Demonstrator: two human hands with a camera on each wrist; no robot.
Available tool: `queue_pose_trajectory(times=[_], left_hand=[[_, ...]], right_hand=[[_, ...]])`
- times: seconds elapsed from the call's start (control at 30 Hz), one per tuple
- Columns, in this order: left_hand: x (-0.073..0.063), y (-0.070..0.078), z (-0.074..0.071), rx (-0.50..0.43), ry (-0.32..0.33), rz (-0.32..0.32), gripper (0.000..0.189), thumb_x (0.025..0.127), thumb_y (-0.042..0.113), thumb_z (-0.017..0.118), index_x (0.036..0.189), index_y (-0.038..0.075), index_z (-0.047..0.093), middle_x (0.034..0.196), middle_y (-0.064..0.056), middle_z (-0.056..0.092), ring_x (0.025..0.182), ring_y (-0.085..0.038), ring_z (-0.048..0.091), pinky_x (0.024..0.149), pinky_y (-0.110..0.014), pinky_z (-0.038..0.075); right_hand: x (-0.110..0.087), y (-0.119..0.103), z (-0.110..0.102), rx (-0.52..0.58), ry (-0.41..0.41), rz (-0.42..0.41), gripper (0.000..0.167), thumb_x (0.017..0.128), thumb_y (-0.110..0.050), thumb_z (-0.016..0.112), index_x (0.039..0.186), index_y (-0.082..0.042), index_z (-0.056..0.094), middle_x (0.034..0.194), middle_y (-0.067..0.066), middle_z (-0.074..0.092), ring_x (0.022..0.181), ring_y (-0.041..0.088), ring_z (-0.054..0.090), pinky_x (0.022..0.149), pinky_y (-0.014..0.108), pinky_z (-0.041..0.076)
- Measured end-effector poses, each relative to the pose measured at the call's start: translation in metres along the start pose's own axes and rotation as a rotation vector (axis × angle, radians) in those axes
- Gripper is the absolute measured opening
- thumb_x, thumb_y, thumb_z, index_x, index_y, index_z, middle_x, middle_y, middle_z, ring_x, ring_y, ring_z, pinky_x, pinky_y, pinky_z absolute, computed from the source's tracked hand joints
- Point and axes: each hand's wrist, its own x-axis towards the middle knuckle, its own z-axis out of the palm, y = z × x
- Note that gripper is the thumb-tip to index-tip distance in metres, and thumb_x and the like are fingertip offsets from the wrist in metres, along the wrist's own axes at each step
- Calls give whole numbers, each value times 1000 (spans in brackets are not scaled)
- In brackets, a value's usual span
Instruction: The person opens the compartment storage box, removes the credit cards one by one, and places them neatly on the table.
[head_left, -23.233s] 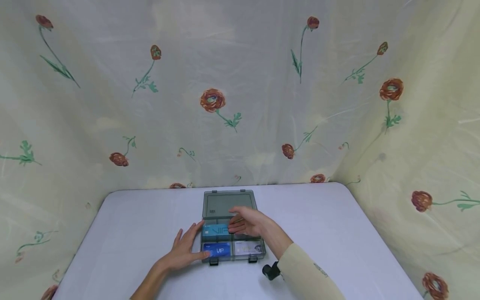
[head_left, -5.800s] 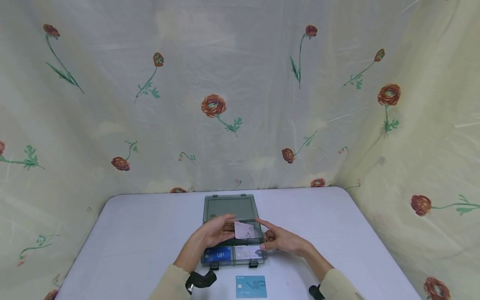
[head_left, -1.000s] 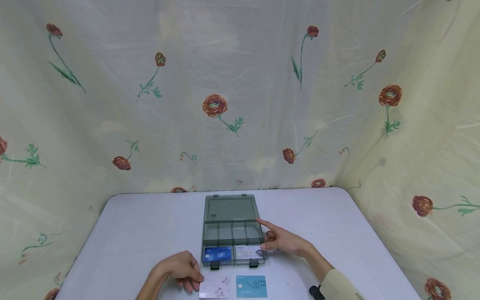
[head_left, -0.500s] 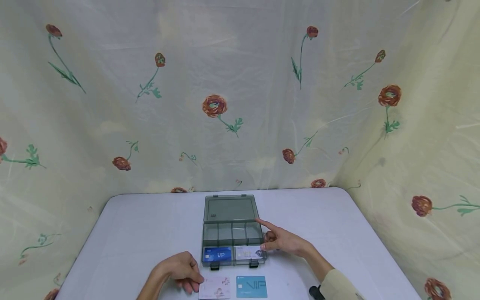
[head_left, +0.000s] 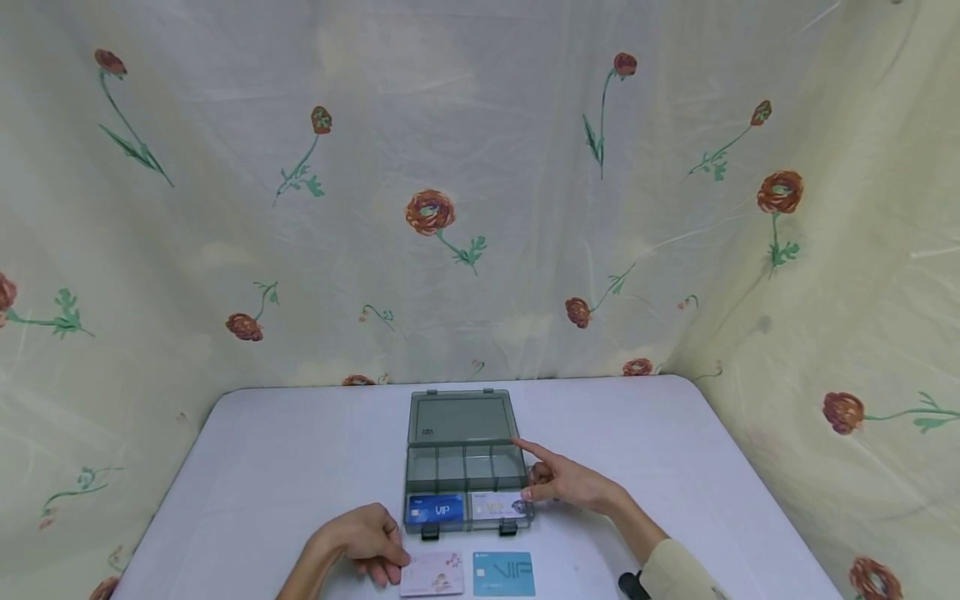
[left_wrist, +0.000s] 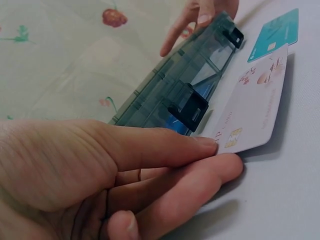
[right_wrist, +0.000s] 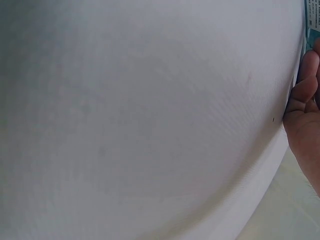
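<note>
Near the front of the bench point(head_left: 285, 467), it's the left hand point(head_left: 363, 540) with the pink card point(head_left: 437, 577), thumb and fingers pinching its left end, just beside the teal card point(head_left: 504, 575). Behind them the smoky box point(head_left: 478, 460) stands open, the right hand point(head_left: 566, 482) against its right side, forefinger and thumb spread apart. Halfway, by the look of it: two cards out, the pink one not yet released, while the blue card point(head_left: 437, 507) and white card point(head_left: 493, 505) remain in the front row.
</note>
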Motion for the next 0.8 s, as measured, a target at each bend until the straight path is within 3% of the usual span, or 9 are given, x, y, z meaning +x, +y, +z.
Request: queue_pose_trajectory(times=[0.4, 0.63, 0.73, 0.8], left_hand=[[3, -1, 0, -10, 4, -16, 19, 86, 20, 80, 76, 8, 69, 67, -3, 74, 49, -4, 62, 42, -17, 34], [-1, -1, -2, -38, 23, 15, 18, 86, 18, 79, 76, 7, 69, 67, -5, 74, 49, -6, 63, 43, -18, 35], [-3, 0, -7, -31, 74, 27, 15, 87, 13, 77, 77, 6, 68, 67, -6, 73, 51, -8, 64, 47, -20, 42], [-3, 2, -12, 37, 158, 34, 15, 88, 14, 76, 78, 7, 68, 66, -3, 72, 53, -9, 64, 52, -22, 43]], right_hand=[[1, 0, -1, -1, 2, 6, 92, 92, -21, 75, 163, -26, 17, 87, 3, 56, 80, 16, 49, 75, 32, 44], [1, 1, -1, -11, 8, 9, 92, 91, -23, 76, 163, -27, 17, 88, 4, 57, 80, 17, 50, 75, 33, 44], [1, 1, -1, -8, 9, 8, 93, 91, -23, 76, 163, -27, 18, 88, 4, 57, 80, 17, 50, 75, 33, 44], [1, 1, -1, -2, 9, 7, 93, 91, -23, 76, 163, -27, 18, 88, 4, 56, 80, 17, 50, 75, 33, 45]])
